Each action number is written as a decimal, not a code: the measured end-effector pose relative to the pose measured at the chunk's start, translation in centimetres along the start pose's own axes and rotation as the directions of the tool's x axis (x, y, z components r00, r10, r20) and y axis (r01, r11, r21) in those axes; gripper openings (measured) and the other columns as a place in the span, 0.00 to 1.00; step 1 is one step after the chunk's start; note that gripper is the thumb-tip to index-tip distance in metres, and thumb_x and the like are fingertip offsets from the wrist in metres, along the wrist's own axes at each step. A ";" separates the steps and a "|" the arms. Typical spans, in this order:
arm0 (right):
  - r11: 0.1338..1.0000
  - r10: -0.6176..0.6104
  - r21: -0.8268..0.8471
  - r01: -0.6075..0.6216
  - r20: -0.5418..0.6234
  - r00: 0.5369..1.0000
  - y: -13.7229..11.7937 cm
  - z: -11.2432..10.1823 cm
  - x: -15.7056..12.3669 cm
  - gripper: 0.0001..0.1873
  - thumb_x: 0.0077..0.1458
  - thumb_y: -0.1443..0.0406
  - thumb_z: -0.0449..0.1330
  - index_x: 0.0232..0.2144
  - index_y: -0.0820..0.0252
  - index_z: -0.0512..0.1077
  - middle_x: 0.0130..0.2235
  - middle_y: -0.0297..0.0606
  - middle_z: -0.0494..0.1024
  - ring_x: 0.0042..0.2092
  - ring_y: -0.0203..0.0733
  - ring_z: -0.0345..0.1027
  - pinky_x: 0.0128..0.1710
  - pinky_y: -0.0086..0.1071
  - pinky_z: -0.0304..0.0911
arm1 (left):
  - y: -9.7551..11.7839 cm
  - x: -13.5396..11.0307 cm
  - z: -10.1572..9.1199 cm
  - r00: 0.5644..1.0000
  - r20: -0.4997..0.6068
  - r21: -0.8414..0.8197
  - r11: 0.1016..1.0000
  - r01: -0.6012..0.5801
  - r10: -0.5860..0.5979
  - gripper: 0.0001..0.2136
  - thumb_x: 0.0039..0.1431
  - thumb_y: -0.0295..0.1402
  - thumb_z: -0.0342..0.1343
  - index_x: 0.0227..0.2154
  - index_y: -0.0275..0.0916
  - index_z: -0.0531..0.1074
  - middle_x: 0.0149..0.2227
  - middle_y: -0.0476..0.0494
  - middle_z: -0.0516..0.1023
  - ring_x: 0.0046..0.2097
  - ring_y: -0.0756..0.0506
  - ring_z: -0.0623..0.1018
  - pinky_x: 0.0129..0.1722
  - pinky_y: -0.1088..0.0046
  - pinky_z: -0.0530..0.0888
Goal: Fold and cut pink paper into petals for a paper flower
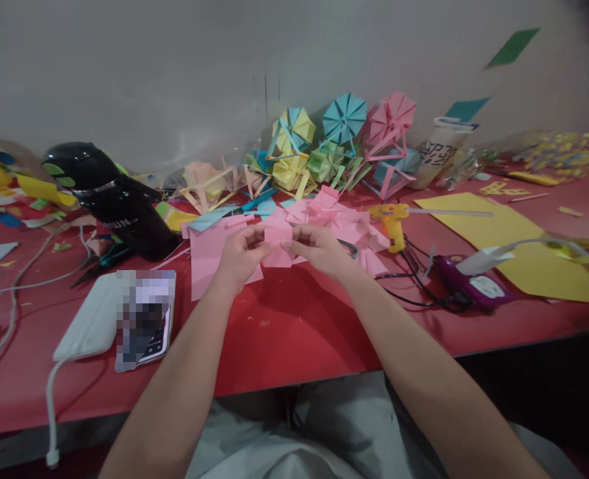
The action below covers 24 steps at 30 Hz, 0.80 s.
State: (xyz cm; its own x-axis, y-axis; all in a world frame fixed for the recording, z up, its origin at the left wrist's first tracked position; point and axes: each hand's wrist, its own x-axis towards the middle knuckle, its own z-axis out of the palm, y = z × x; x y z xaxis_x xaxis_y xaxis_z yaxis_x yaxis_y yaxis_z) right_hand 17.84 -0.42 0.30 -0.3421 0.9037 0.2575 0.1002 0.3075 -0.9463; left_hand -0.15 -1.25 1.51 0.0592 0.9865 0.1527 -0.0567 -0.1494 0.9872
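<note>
Between my two hands, just above the red table [274,339], is a small pink square of paper [278,243]. My left hand [242,256] pinches its left edge between thumb and fingers. On the opposite edge my right hand [324,249] is closed in the same kind of pinch. Behind the square lies a loose heap of folded pink paper pieces [327,213]. A flat pink sheet [205,266] rests partly under my left hand. The yellow hot glue gun [393,223] lies right of the heap, with a clear glue stick out of its back.
Paper wheels, among them a blue one [344,118], stand along the wall. A black bottle [119,206], a phone [149,319] and a white power bank [92,316] are at left. At right lie a purple power socket [469,283] with cables and a yellow sheet [534,259].
</note>
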 end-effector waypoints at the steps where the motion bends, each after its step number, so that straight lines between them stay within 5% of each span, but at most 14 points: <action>1: 1.000 0.001 -0.011 -0.001 -0.005 1.000 0.0 0.0 0.0 0.22 0.53 0.49 0.65 0.24 0.58 0.64 0.24 0.29 0.66 0.28 0.33 0.60 0.31 0.31 0.58 | 0.1 -0.1 0.1 1.000 0.017 0.014 1.000 -0.010 0.010 0.13 0.37 0.33 0.70 0.29 0.37 0.77 0.30 0.48 0.79 0.33 0.50 0.75 0.37 0.72 0.72; 11: 0.995 -0.044 -0.087 0.044 0.004 0.999 -0.1 0.3 -0.2 0.17 0.55 0.54 0.63 0.25 0.58 0.65 0.27 0.31 0.68 0.30 0.34 0.61 0.31 0.31 0.58 | -0.6 0.2 -0.6 0.992 -0.022 0.251 0.961 -0.115 0.124 0.10 0.40 0.30 0.69 0.29 0.38 0.80 0.22 0.54 0.67 0.26 0.52 0.66 0.26 0.74 0.65; 15: 0.981 -0.110 -0.162 0.103 -0.037 0.993 0.1 0.3 -0.3 0.10 0.57 0.60 0.61 0.27 0.59 0.70 0.29 0.34 0.73 0.32 0.36 0.65 0.34 0.32 0.61 | -0.3 0.0 -0.6 0.985 0.064 0.355 0.918 -0.175 0.163 0.10 0.47 0.28 0.64 0.35 0.39 0.82 0.27 0.49 0.76 0.29 0.50 0.71 0.31 0.73 0.70; 18: 0.946 -0.174 -0.292 0.143 -0.083 0.981 0.6 0.2 -0.2 0.03 0.55 0.68 0.60 0.30 0.59 0.74 0.32 0.36 0.77 0.34 0.38 0.67 0.36 0.33 0.62 | -0.4 -0.1 -0.5 0.975 0.112 0.508 0.832 -0.224 0.194 0.08 0.52 0.27 0.60 0.35 0.40 0.82 0.35 0.45 0.83 0.37 0.46 0.78 0.40 0.69 0.74; 24: 0.885 -0.193 -0.429 0.180 0.014 0.981 1.3 -0.1 -0.3 0.10 0.50 0.76 0.59 0.31 0.60 0.77 0.36 0.38 0.79 0.36 0.39 0.70 0.39 0.33 0.63 | -0.6 -0.3 -0.8 0.954 0.235 0.743 0.599 -0.300 0.186 0.10 0.54 0.24 0.58 0.36 0.41 0.81 0.39 0.44 0.84 0.43 0.41 0.79 0.46 0.63 0.72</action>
State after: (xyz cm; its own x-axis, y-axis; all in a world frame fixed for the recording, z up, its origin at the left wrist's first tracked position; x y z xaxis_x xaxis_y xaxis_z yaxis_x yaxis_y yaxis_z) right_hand 18.11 -0.24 -0.98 -0.3680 0.8233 0.4322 0.4283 0.5627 -0.7071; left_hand -0.89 -1.45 0.84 0.2799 0.8976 0.3406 0.6886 -0.4349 0.5803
